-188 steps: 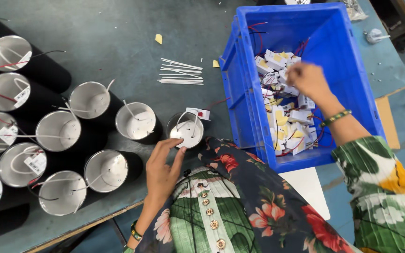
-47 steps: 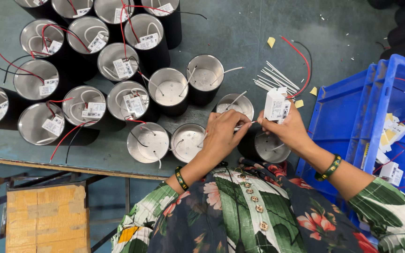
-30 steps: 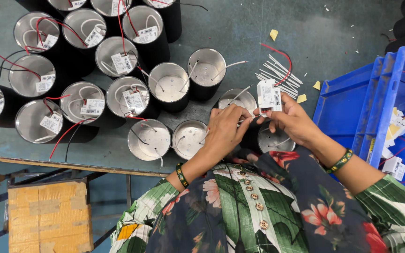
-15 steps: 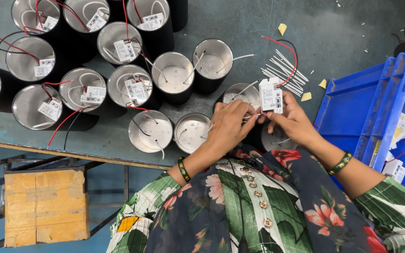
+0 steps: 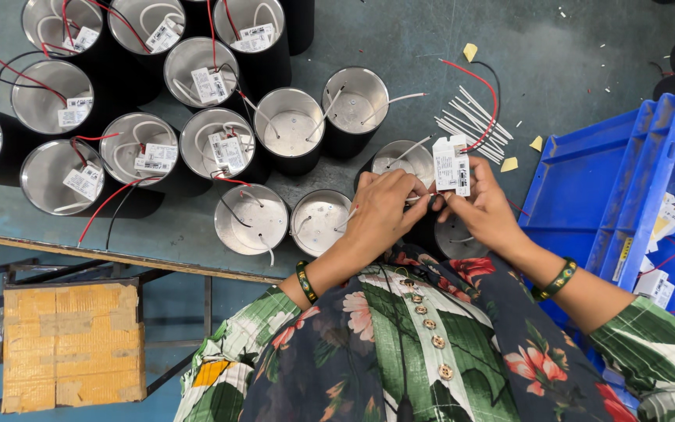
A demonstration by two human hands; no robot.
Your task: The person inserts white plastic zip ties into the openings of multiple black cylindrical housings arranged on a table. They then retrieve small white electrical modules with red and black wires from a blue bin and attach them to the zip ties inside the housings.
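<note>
My right hand (image 5: 484,207) holds a small white labelled module (image 5: 451,165) upright, with a red wire (image 5: 484,94) and a black wire looping up from its top. My left hand (image 5: 386,209) pinches a thin white wire (image 5: 416,198) right beside the module's lower edge. Both hands hover over an open black cylinder with a silver inside (image 5: 401,159), partly hidden by my fingers. Another cylinder (image 5: 455,237) sits under my right wrist.
Many black cylinders (image 5: 289,123) with silver insides stand on the grey-green table (image 5: 416,47), several holding white modules with red wires. A bundle of white sleeves (image 5: 472,119) lies behind my hands. Blue crates (image 5: 626,180) with more modules stand right. A cardboard box (image 5: 72,344) sits below the table's edge.
Earlier my right hand reached into the blue crate. Since then it has brought a module over the cylinders, and both hands have closed in together on it and the wire.
</note>
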